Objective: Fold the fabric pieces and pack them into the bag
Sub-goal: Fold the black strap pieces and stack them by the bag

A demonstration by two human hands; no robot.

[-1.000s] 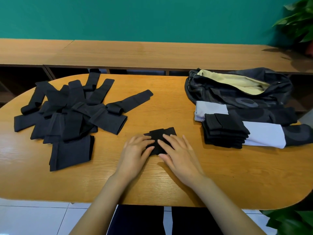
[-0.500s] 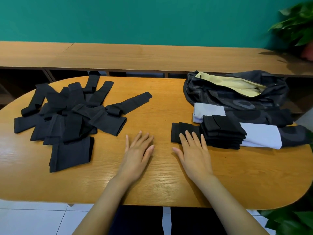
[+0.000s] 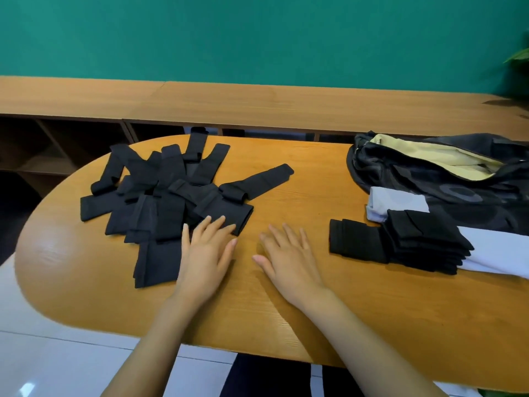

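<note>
Teal wall [image 3: 257, 32] behind a long wooden shelf unit [image 3: 229, 107]; white-tiled floor [image 3: 57, 365].

On my feed: left hand [image 3: 206, 253] and right hand [image 3: 289, 259] bare, forearms bare to the frame edge. Bottom of frame: dark garment [image 3: 269, 376] over the legs, split by a pale strip [image 3: 315, 379]. Stripe or gap, can't tell.

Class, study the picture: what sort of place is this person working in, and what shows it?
Probably an indoor office or study room: a rounded wooden table, low wooden shelving along a plain teal wall, and a pale tiled floor.
</note>
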